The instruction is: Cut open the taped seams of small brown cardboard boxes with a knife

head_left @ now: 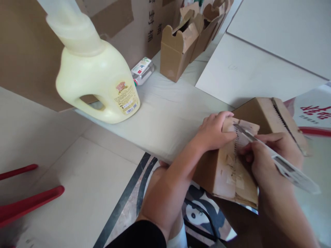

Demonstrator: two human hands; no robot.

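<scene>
A small closed cardboard box [229,168] rests at the table's near edge, tape along its top seam. My left hand [214,132] lies around the box's far end, fingers curled over the edge and thumb on the top. In my right hand [271,158] is a white utility knife [287,168], gripped like a pen. Its blade tip meets the tape near the box's far end, close to my left thumb. A second cardboard box [271,115] sits just behind, to the right.
A large pale-yellow detergent jug [103,79] stands on the table [165,113] at left. Beyond it lies a clear bottle [143,70]. Several open cardboard boxes [178,48] line the back, beside white panels [258,62]. Red legs [33,199] show on the floor at lower left.
</scene>
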